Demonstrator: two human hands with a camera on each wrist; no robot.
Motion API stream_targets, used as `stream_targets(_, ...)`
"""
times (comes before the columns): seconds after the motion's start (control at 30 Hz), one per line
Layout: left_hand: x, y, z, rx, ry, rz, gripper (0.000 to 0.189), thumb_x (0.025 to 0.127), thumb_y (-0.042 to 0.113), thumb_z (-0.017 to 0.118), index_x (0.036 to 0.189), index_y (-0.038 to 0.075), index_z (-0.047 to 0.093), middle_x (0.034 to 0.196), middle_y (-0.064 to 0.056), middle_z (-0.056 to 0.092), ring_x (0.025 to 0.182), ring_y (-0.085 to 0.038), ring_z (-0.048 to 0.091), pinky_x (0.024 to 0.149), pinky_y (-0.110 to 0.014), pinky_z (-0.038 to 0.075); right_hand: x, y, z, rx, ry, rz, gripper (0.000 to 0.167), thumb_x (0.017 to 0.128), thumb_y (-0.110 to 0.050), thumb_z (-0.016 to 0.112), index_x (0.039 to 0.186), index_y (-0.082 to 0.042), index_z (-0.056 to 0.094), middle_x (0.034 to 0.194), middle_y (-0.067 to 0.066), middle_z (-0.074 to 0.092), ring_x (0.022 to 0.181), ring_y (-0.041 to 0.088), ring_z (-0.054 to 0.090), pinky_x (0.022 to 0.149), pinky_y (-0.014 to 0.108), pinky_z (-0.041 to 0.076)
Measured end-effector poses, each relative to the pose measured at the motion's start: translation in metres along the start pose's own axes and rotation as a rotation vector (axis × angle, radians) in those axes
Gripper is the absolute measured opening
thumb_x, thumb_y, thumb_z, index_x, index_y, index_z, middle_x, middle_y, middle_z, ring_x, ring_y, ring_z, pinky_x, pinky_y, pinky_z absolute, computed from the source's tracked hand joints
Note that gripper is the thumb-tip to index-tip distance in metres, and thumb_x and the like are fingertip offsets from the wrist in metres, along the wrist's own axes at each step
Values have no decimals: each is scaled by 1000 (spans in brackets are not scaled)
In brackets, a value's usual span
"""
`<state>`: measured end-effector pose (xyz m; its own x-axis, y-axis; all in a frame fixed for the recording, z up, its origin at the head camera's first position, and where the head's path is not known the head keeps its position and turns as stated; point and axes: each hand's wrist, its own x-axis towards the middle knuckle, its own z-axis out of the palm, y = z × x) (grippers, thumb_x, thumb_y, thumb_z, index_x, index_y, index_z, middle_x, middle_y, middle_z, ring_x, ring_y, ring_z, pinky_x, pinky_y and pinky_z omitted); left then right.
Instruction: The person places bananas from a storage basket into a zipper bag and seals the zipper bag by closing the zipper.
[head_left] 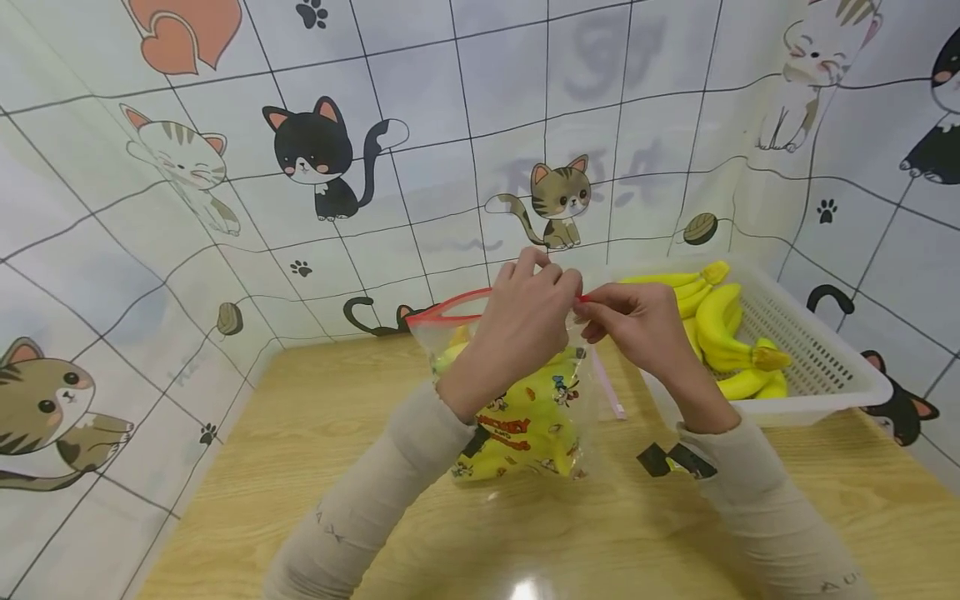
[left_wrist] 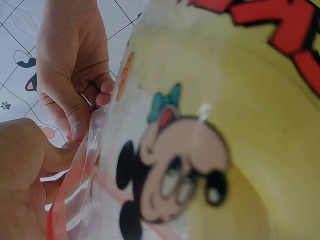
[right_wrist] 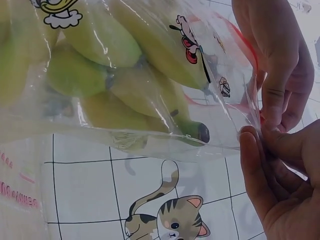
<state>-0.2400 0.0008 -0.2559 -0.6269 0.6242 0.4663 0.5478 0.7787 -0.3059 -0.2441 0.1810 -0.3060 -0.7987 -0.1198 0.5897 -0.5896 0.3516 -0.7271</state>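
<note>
A clear zip bag (head_left: 517, 450) with cartoon prints and a red seal strip (head_left: 450, 317) stands upright on the table, its mouth gaping at the left. Yellow bananas with greenish ends (right_wrist: 135, 65) fill it, seen through the plastic. My left hand (head_left: 525, 317) pinches the bag's top edge near the right corner. Right beside it, my right hand (head_left: 641, 325) pinches the right end of the red strip between thumb and forefinger. In the left wrist view, both hands' fingertips meet at the strip, and the bag's printed side covers the right part of the picture.
A white plastic basket (head_left: 832, 400) with more bananas (head_left: 723, 329) stands behind my right forearm. A thin pink strip (head_left: 609, 387) lies on the wooden table (head_left: 315, 433) between bag and basket. A cat-patterned wall covering (head_left: 427, 167) rises close behind the bag.
</note>
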Motion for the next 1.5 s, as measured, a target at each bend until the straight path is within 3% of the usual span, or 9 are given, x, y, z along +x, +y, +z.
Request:
stream_targets(0.57, -12, -14, 14, -34, -30, -45, 22, 94, 10, 62, 114, 20, 64, 102, 4, 69, 124, -24, 51, 90, -36, 48, 1, 2, -4, -10, 15, 58, 11, 94, -4, 72, 96, 6, 78, 82, 25, 75, 57, 6, 71, 59, 24, 60)
stream_targets(0.8, -17, -21, 21, -70, -38, -87, 26, 93, 6, 62, 114, 21, 65, 110, 4, 72, 127, -25, 52, 97, -38, 50, 2, 2, -7, -21, 19, 85, 13, 95, -6, 73, 97, 5, 78, 82, 24, 76, 57, 7, 70, 59, 24, 60)
stream_targets(1.0, -24, -30, 27, -109, -18, -117, 23, 93, 6, 65, 112, 19, 67, 109, 2, 73, 125, -27, 53, 96, -41, 50, 3, 2, -10, -50, 33, 107, 14, 95, -9, 73, 98, 3, 79, 85, 22, 76, 58, 8, 70, 60, 22, 60)
stream_targets(1.17, -34, -39, 34, -140, 16, -161, 11, 102, 14, 62, 109, 18, 68, 106, 1, 73, 124, -28, 54, 98, -46, 50, 2, 1, -14, -68, 37, 119, 15, 96, -10, 72, 101, 2, 78, 87, 22, 76, 60, 7, 70, 62, 20, 59)
stream_targets(1.5, -53, -55, 39, -136, 146, -183, 7, 101, 15, 65, 102, 17, 71, 102, 1, 76, 113, -27, 60, 86, -44, 52, 1, 2, -15, -60, 44, 117, 15, 96, -11, 73, 101, 2, 79, 85, 22, 76, 59, 8, 70, 61, 21, 59)
